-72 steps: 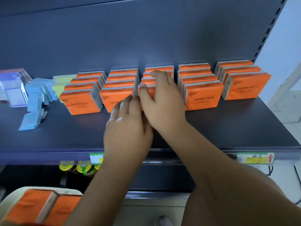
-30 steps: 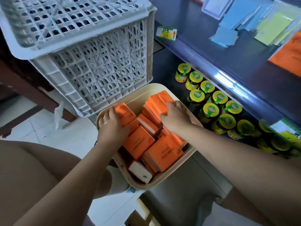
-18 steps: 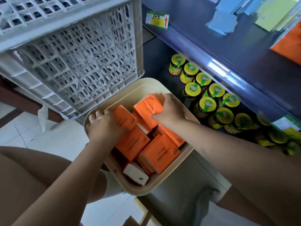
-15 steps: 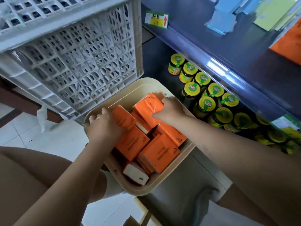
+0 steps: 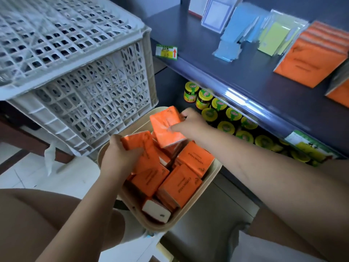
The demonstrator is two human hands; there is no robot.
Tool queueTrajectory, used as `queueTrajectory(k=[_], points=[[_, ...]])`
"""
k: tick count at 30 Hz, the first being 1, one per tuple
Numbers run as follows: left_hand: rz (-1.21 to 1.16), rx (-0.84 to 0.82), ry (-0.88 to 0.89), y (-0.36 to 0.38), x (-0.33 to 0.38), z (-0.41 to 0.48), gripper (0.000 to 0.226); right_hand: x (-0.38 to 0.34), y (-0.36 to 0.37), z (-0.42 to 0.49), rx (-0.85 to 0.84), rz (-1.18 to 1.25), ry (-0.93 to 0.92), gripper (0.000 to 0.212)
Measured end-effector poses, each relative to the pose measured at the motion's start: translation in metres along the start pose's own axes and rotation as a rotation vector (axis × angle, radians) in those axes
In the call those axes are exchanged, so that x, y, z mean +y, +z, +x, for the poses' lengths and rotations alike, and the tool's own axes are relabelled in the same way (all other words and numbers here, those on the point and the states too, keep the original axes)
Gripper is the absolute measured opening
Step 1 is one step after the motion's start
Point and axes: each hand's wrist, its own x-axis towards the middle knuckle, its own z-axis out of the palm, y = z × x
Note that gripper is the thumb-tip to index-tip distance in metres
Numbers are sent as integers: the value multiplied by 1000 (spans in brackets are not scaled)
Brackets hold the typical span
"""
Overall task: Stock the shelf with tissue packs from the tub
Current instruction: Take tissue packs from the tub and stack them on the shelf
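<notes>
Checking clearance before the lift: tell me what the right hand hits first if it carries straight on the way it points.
Likely the white crate: the right hand, gripping a tissue pack, points up-left toward its wall. Depth is unclear.

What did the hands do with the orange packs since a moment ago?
The right hand lifted its orange pack up out of the tub. The left hand closed on another pack and raised it a little. The other packs, the white crate and the jars stayed put.
</notes>
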Motion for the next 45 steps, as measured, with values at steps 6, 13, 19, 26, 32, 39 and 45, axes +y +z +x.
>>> queueTrajectory(k=[6,13,19,26,32,39,45], points=[[-244,-3,9,-2,21,-20,49,-15,-38,-28,-39,271,-49,80],[-483,-69,155,18,51,-54,48,-3,-109,-64,63,566,-22,33],[-683,-237,209,50,81,-94,18,23,-168,-116,73,718,-50,14],[-792,-415,193,72,110,-130,36,48,-218,-161,185,603,-13,33],[-793,-580,239,91,142,-156,24,85,-267,-194,234,498,-11,43],[-768,-773,368,126,205,-199,33,131,-329,-252,334,635,-81,36],[-716,-948,508,167,266,-247,27,171,-380,-316,611,526,-40,25]])
